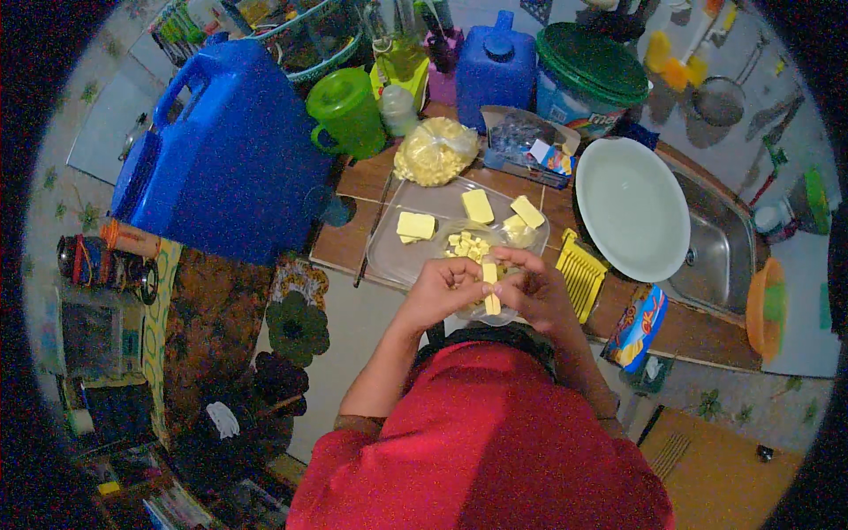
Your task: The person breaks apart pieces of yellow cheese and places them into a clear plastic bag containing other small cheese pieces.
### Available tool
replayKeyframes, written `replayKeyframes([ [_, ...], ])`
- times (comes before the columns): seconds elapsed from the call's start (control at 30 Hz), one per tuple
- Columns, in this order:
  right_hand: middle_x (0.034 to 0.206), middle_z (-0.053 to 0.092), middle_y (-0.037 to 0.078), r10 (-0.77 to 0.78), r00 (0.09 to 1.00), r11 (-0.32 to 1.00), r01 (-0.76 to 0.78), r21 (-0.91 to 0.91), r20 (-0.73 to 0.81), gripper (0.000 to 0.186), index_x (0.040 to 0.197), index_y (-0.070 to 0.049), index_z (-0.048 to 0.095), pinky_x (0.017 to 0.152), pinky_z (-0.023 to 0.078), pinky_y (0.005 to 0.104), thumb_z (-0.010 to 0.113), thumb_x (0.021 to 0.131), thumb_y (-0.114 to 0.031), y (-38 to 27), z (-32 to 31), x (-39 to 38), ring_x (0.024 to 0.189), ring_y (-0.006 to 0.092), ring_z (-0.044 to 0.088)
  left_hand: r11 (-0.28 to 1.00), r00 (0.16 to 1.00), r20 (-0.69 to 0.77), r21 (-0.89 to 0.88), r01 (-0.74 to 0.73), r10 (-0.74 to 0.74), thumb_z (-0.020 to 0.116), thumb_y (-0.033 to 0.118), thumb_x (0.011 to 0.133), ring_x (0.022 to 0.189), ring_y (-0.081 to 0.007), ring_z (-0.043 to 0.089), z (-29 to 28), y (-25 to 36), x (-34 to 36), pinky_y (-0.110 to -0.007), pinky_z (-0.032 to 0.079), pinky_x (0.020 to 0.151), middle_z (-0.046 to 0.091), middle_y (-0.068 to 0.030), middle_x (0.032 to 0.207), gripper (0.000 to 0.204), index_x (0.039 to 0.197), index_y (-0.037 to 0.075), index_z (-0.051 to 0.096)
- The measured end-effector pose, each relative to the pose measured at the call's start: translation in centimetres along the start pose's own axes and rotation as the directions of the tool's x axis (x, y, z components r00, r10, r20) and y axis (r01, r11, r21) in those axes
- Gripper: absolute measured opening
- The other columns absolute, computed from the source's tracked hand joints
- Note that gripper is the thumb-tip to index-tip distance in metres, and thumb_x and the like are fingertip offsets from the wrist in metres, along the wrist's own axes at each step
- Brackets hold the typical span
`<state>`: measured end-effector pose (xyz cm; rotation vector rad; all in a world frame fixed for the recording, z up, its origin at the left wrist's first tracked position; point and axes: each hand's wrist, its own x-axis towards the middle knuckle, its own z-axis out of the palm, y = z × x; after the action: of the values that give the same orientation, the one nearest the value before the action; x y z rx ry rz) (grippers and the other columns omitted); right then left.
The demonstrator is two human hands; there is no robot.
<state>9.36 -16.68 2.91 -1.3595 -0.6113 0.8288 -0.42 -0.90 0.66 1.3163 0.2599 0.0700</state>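
My left hand (444,287) and my right hand (535,291) are close together over the front edge of the counter. Between them they pinch a pale yellow strip of cheese (491,287), held lengthwise away from me. Small cheese cubes (468,243) lie in a clear plastic tub just beyond my fingers, its near part hidden by my hands. Around it, a clear tray (386,256) carries larger cheese pieces: a stacked block (415,226) at left, another block (477,207) at the back and a tilted piece (527,212) at right.
A knotted clear bag of yellow bits (433,159) sits behind the tray. To the right are a yellow slotted rack (580,278), a blue packet (642,329), a pale oval basin (632,209) and a metal sink (720,243). Blue jugs (238,132) and a green pitcher (344,110) stand at left.
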Motion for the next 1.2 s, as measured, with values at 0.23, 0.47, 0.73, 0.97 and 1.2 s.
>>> replayKeyframes([
  [0.23, 0.087, 0.062, 0.007, 0.046, 0.994, 0.999, -0.046, 0.004, 0.094, 0.040, 0.119, -0.007, 0.051, 0.068, 0.047, 0.0266, 0.061, 0.080, -0.013, -0.3, -0.6, 0.4, 0.076, 0.0122, 0.058, 1.000, 1.000, 0.017, -0.012, 0.005, -0.005, 0.067, 0.016, 0.076, 0.046, -0.0001, 0.037, 0.0, 0.3, -0.1, -0.018, 0.024, 0.040, 0.051, 0.0069, 0.058, 0.012, 0.080, 0.006, 0.061],
  [0.47, 0.082, 0.063, 0.008, 0.009, 0.996, 0.998, -0.015, 0.061, 0.088, 0.036, 0.114, -0.007, 0.055, 0.063, 0.047, 0.0267, 0.063, 0.082, -0.020, 0.2, -0.7, 0.8, 0.072, 0.0121, 0.058, 0.996, 0.998, 0.043, -0.076, 0.039, -0.035, 0.066, 0.016, 0.077, 0.045, 0.0005, 0.036, -0.2, 0.1, 0.0, -0.018, 0.023, 0.040, 0.049, 0.0074, 0.057, 0.013, 0.082, 0.005, 0.061],
  [0.73, 0.071, 0.060, 0.005, 0.040, 0.999, 0.996, -0.037, -0.084, 0.035, 0.034, 0.113, -0.011, 0.057, 0.058, 0.044, 0.0252, 0.063, 0.081, -0.018, 0.0, -0.3, 0.5, 0.065, 0.0093, 0.054, 0.999, 1.000, 0.007, -0.033, 0.000, 0.000, 0.065, 0.017, 0.079, 0.056, -0.0013, 0.048, -0.1, 0.2, 0.1, -0.016, 0.034, 0.047, 0.059, 0.0035, 0.070, 0.017, 0.088, 0.004, 0.062],
  [0.97, 0.065, 0.056, 0.000, -0.019, 0.999, 0.986, 0.024, -0.165, 0.026, 0.031, 0.111, -0.011, 0.058, 0.054, 0.041, 0.0236, 0.064, 0.080, -0.013, -1.1, 0.1, -0.1, 0.059, 0.0062, 0.048, 0.998, 0.999, -0.011, 0.056, -0.031, 0.032, 0.065, 0.015, 0.079, 0.063, -0.0040, 0.053, -0.5, -0.4, 0.2, -0.019, 0.040, 0.054, 0.060, 0.0017, 0.072, 0.015, 0.088, 0.003, 0.062],
  [1.2, 0.068, 0.058, 0.002, 0.025, 0.998, 0.999, -0.026, 0.033, 0.053, 0.031, 0.109, -0.008, 0.058, 0.054, 0.042, 0.0228, 0.065, 0.079, -0.013, -0.6, 0.1, 0.2, 0.060, 0.0076, 0.051, 0.995, 0.997, 0.026, 0.070, -0.069, 0.068, 0.065, 0.017, 0.080, 0.067, -0.0063, 0.055, -0.5, -0.3, -0.1, -0.020, 0.044, 0.060, 0.062, -0.0013, 0.076, 0.017, 0.087, 0.001, 0.063],
])
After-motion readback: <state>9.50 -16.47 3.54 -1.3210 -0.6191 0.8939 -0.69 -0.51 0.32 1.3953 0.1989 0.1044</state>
